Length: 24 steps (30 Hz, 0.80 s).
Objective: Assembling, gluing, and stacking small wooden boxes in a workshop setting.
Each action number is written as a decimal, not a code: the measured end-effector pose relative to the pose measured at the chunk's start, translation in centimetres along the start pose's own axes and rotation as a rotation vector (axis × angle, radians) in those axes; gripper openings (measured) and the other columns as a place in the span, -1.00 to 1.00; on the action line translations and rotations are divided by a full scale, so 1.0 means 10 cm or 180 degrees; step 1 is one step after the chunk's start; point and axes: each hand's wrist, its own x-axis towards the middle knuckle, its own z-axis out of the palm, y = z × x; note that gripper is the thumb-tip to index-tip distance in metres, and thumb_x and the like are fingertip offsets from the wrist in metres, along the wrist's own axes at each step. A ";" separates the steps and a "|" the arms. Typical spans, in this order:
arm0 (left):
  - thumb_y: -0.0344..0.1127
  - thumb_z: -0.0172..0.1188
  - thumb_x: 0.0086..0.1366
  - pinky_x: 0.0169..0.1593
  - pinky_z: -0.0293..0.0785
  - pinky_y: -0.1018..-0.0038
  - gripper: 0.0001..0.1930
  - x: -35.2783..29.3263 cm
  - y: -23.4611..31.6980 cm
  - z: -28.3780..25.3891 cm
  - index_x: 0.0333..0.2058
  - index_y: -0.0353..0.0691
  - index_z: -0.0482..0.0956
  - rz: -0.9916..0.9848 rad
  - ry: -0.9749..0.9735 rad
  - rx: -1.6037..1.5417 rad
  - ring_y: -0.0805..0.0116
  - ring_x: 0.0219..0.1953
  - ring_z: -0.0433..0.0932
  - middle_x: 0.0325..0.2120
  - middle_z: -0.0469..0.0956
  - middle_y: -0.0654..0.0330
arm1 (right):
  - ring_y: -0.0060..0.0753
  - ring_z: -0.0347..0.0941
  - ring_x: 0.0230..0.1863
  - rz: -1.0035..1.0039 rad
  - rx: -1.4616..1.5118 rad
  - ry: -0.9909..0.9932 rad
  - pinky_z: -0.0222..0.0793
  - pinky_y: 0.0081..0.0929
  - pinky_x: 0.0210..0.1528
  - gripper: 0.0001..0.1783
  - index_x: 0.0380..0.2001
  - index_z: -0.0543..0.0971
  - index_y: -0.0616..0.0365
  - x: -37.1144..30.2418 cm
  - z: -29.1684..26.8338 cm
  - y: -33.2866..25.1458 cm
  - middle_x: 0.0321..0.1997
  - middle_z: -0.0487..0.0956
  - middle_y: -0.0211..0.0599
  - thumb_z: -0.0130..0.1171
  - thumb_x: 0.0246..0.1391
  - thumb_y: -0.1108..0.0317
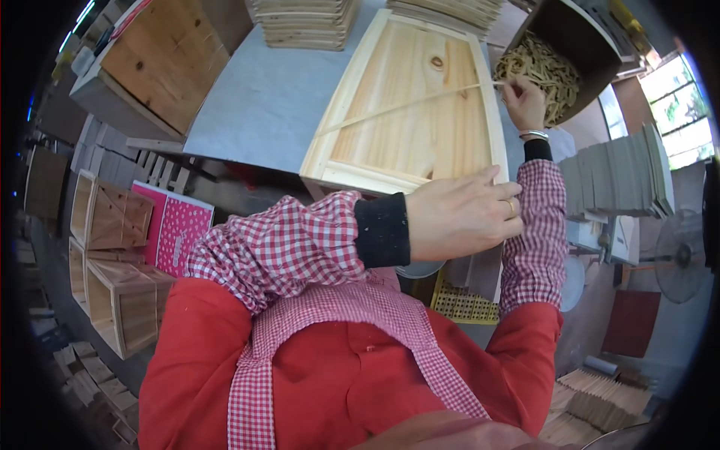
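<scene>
A tapered, shallow pale wooden box with a raised frame and a knotted panel lies before me on the table. One tan rubber band runs taut across it, from its left edge to my right hand. My right hand pinches the band's end just beyond the box's right edge, beside a carton of loose rubber bands. At the near right corner, my left hand holds the box's edge, with its fingers bent over the side. The fingertips there are partly hidden.
Stacks of thin wooden pieces stand at the table's far side. A large wooden box is at the far left. Banded wooden boxes sit lower left, near a pink patterned board. Grey panels and a fan are right.
</scene>
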 end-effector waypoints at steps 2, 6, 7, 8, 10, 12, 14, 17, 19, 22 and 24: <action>-0.35 0.01 0.15 0.17 0.26 0.21 -0.88 0.01 -0.01 0.01 -0.35 -0.20 0.46 -0.0025 -0.0099 -0.0184 0.22 0.06 0.38 -0.29 0.50 0.17 | -0.43 0.40 -0.58 0.0115 0.0538 -0.0181 0.32 -0.46 -0.47 -0.81 -0.45 0.54 0.27 -0.32 0.32 0.43 -0.63 0.48 -0.21 0.20 0.01 0.33; -0.36 0.02 0.14 0.19 0.27 0.21 -0.81 -0.10 -0.04 0.00 -0.26 -0.25 0.43 -0.0212 -0.0074 -0.0386 0.18 0.13 0.36 -0.18 0.49 0.10 | -0.67 0.34 -0.54 0.0499 0.0794 -0.1408 0.29 -0.52 -0.48 -0.77 -0.43 0.54 0.32 -0.54 0.15 0.35 -0.65 0.48 -0.34 0.21 -0.01 0.32; -0.35 0.03 0.13 0.17 0.28 0.21 -0.80 -0.14 -0.05 0.00 -0.25 -0.25 0.44 -0.0220 0.0010 -0.0273 0.18 0.12 0.37 -0.17 0.49 0.10 | -0.70 0.33 -0.54 0.0247 0.0474 -0.1734 0.29 -0.54 -0.49 -0.78 -0.43 0.54 0.32 -0.47 -0.05 0.07 -0.64 0.50 -0.39 0.22 -0.02 0.33; -0.34 0.04 0.13 0.16 0.30 0.21 -0.78 -0.14 -0.03 -0.01 -0.24 -0.25 0.45 -0.0122 0.0100 -0.0247 0.19 0.10 0.39 -0.17 0.49 0.10 | -0.71 0.34 -0.52 0.0566 0.0500 -0.1858 0.29 -0.58 -0.47 -0.80 -0.41 0.56 0.29 -0.51 -0.27 0.00 -0.61 0.51 -0.43 0.23 -0.02 0.35; -0.33 0.06 0.12 0.13 0.32 0.20 -0.78 -0.25 0.01 -0.17 -0.24 -0.24 0.47 0.0014 0.0624 -0.0265 0.20 0.06 0.40 -0.18 0.49 0.12 | -0.71 0.36 -0.50 0.0849 0.0459 -0.1999 0.29 -0.61 -0.45 -0.83 -0.39 0.58 0.26 -0.45 -0.61 -0.22 -0.57 0.52 -0.47 0.25 -0.02 0.37; -0.33 0.13 0.08 0.06 0.35 0.21 -0.76 -0.55 0.03 -0.38 -0.24 -0.23 0.51 -0.0038 0.1313 0.0012 0.22 -0.02 0.42 -0.21 0.46 0.15 | -0.69 0.40 -0.43 0.0483 0.0211 -0.1004 0.31 -0.64 -0.38 -0.85 -0.34 0.59 0.21 -0.24 -0.77 -0.75 -0.47 0.54 -0.45 0.26 -0.03 0.42; -0.33 0.22 0.01 -0.01 0.37 0.24 -0.69 -0.97 0.02 -0.60 -0.21 -0.22 0.56 -0.0586 0.1732 0.0193 0.22 -0.10 0.42 -0.25 0.43 0.15 | -0.57 0.45 -0.35 -0.0278 0.0028 -0.1198 0.34 -0.61 -0.33 -0.83 -0.32 0.58 0.22 -0.08 -0.80 -1.46 -0.36 0.54 -0.39 0.27 -0.04 0.45; -0.34 0.32 -0.06 -0.06 0.36 0.30 -0.59 -1.41 -0.05 -0.73 -0.15 -0.23 0.58 -0.1463 0.1839 0.0126 0.20 -0.15 0.41 -0.24 0.40 0.13 | -0.30 0.44 -0.34 -0.1692 0.0032 -0.1553 0.37 -0.45 -0.33 -0.82 -0.32 0.56 0.24 -0.01 -0.43 -2.22 -0.32 0.52 -0.26 0.26 -0.07 0.48; -0.34 0.36 -0.08 -0.09 0.36 0.33 -0.55 -1.55 -0.08 -0.75 -0.12 -0.23 0.58 -0.1965 0.1790 0.0150 0.18 -0.18 0.40 -0.23 0.38 0.11 | -0.18 0.43 -0.32 -0.2225 -0.0048 -0.2053 0.37 -0.39 -0.29 -0.81 -0.33 0.55 0.25 0.09 -0.15 -2.34 -0.34 0.51 -0.20 0.26 -0.09 0.48; -0.38 0.36 -0.02 -0.06 0.35 0.38 -0.58 -1.62 -0.15 -0.67 -0.11 -0.29 0.57 -0.2073 0.1598 -0.0299 0.20 -0.14 0.39 -0.20 0.36 0.09 | -0.15 0.45 -0.30 -0.2514 -0.0171 -0.2403 0.37 -0.38 -0.25 -0.83 -0.36 0.54 0.22 0.30 0.08 -2.34 -0.36 0.52 -0.20 0.26 -0.09 0.45; -0.39 0.34 -0.01 -0.08 0.37 0.38 -0.59 -1.61 -0.11 -0.67 -0.11 -0.27 0.57 -0.2257 0.1654 -0.0692 0.20 -0.14 0.39 -0.20 0.36 0.09 | -0.18 0.46 -0.33 -0.2798 -0.0085 -0.2136 0.37 -0.39 -0.27 -0.85 -0.37 0.54 0.22 0.58 0.18 -2.17 -0.41 0.52 -0.20 0.24 -0.05 0.43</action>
